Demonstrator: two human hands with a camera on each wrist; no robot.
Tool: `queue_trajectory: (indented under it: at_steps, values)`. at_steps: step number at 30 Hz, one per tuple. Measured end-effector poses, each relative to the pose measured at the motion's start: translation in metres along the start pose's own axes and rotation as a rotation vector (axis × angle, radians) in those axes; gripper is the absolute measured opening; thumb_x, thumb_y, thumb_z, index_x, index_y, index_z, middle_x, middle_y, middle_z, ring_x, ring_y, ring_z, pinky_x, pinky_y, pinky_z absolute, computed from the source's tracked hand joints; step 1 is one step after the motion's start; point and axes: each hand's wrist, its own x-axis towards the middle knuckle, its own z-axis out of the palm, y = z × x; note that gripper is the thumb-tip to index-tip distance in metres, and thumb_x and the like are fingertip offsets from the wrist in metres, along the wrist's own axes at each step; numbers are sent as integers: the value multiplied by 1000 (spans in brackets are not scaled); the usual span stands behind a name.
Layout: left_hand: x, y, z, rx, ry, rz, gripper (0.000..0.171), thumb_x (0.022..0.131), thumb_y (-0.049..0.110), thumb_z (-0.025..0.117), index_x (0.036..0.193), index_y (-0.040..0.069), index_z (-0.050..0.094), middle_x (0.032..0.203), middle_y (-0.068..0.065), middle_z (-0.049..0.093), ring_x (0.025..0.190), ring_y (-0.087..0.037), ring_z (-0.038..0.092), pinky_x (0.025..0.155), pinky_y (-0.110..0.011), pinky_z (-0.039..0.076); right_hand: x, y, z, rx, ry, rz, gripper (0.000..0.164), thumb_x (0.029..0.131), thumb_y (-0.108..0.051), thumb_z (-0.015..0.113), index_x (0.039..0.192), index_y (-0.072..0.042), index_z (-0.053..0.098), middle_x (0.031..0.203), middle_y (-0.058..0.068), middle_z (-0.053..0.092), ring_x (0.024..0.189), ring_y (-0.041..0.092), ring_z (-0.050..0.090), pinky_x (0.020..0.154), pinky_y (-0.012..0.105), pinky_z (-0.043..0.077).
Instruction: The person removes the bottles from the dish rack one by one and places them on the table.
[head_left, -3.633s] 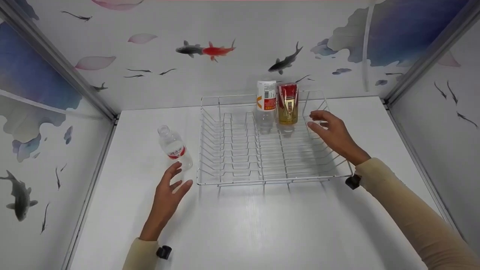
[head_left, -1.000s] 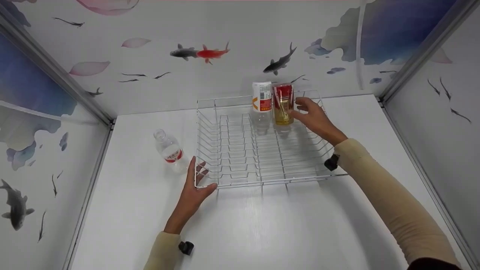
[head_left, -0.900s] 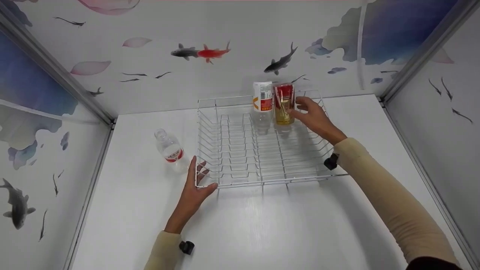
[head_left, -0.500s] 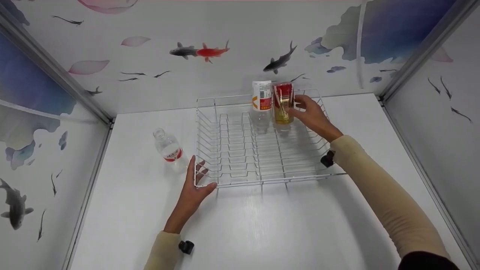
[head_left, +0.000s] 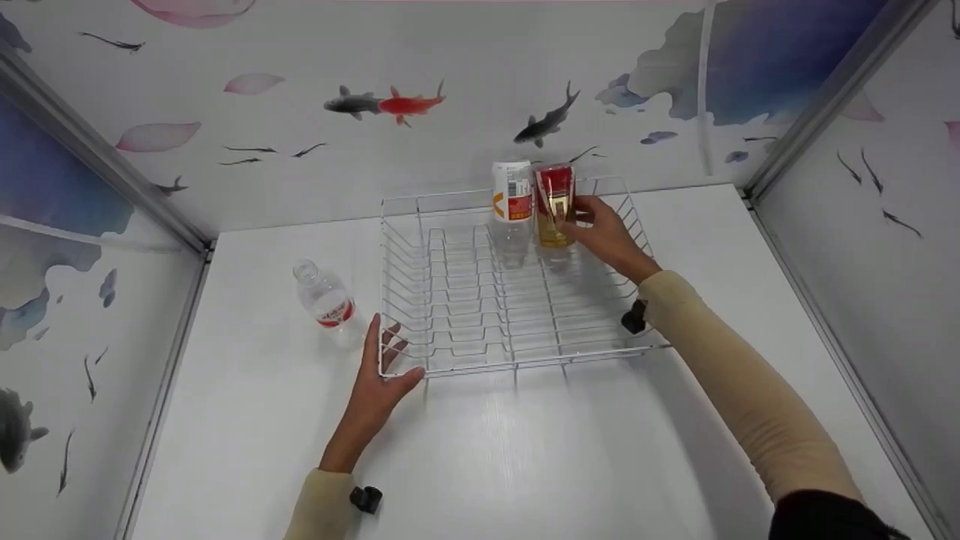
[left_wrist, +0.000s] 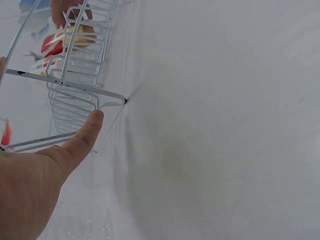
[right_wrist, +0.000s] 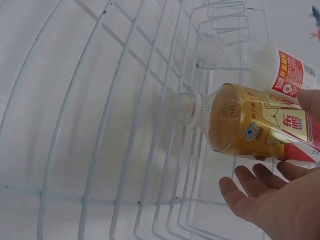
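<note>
A white wire dish rack (head_left: 514, 366) stands on the table. Two plastic bottles are upside down in its back part, side by side: a gold-and-red labelled bottle (head_left: 555, 206) and a clear bottle with a white, red and orange label (head_left: 512, 191). My right hand (head_left: 607, 238) holds the gold-and-red bottle from the right, thumb on one side and fingers on the other; its mouth points down in the right wrist view. My left hand (head_left: 375, 386) grips the rack's front left corner, thumb (left_wrist: 82, 135) along the front and fingers at the left side.
Left of the rack, another clear bottle (head_left: 322, 300) with a small red-and-white label stands upright on the white table (head_left: 510, 457). Walls printed with fish and petals (head_left: 420, 45) enclose the back and both sides.
Since the oldest frame, my right hand has moved left to the gold-and-red bottle, and my left hand has moved right to the rack corner. Over the last second both hands stay nearly still.
</note>
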Motion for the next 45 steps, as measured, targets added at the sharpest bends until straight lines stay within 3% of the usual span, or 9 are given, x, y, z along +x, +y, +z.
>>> queue_trajectory:
  at_steps: [3,10,18,23,30,36,45]
  values:
    - [-1,-2,-1,2,-3,-3,118,98,24,87,177,39,1,178,-9,25,163,-36,33,114,-46,56,1,2,4,14,15,-16,74,106,-34,75,165,-4,42,166,16,48,152,36,47,124,53,44]
    - [-2,-2,0,-47,-1,4,117,99,13,83,177,42,1,179,-5,22,163,-32,32,109,-36,58,7,5,13,7,24,-31,76,106,-28,75,167,-3,36,167,18,46,152,35,46,125,51,43]
    - [-4,-2,1,-49,-3,17,120,97,23,88,177,41,1,180,-4,20,163,-32,33,108,-36,59,10,11,20,3,36,-2,75,107,-21,72,168,0,32,165,21,46,151,37,46,126,50,42]
    - [-3,-4,0,-50,6,18,117,99,12,84,178,38,1,181,-4,20,164,-33,32,109,-36,59,10,10,22,16,44,-9,78,106,-22,74,168,-1,32,161,21,49,147,35,49,122,49,45]
    - [-1,-3,-1,-37,1,22,119,98,16,86,178,35,0,180,-4,20,163,-34,33,109,-38,59,5,4,9,54,97,2,79,103,-24,75,167,0,35,154,20,53,137,31,52,114,45,48]
    - [-2,-2,-1,-40,5,15,120,96,20,89,177,44,3,180,-2,22,163,-30,35,109,-37,59,-13,-11,-10,57,113,-2,78,105,-28,74,167,-2,35,159,17,51,143,30,51,120,46,47]
    - [-1,-2,-3,1,4,-8,119,98,15,86,177,41,2,180,-3,21,163,-32,35,111,-44,58,-43,-35,-28,34,113,-21,80,106,-32,75,169,-7,34,164,13,49,147,30,50,127,50,42]
